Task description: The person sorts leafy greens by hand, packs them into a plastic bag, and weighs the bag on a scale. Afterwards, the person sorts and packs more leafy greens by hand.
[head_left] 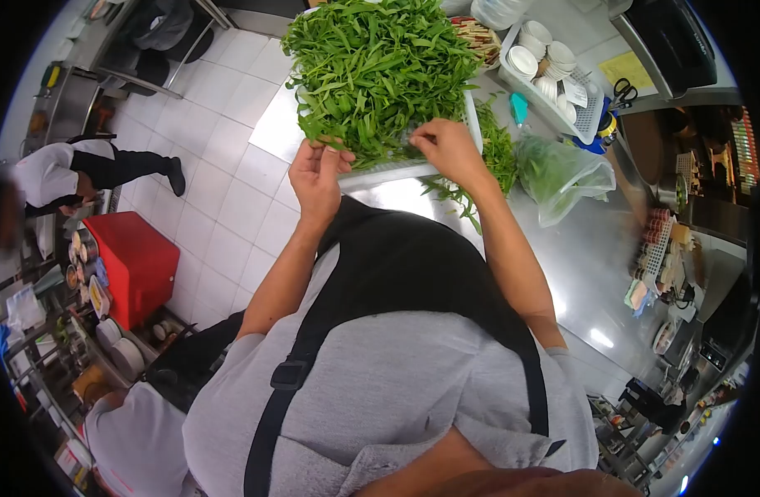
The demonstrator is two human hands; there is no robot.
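A white plastic basket [382, 175] stands heaped with long, narrow green leaves [380, 70], which look like water spinach. At its near left corner, my left hand [320, 170] pinches a leafy sprig [334, 143] between thumb and fingers. My right hand [448, 151] is over the near right part of the basket, its fingers closed in a pinch. Whatever it may hold is too small to make out. Loose leafy stems [498, 149] lie on the metal table just right of the basket, some under my right forearm.
Right of the greens, a clear plastic bag [562, 178] with green contents lies on the steel table [554, 257]. Beyond it stand a basket of white cups [591, 116] and scissors [623, 93]. Co-workers [90, 170] are at the left, near a red bin [135, 265].
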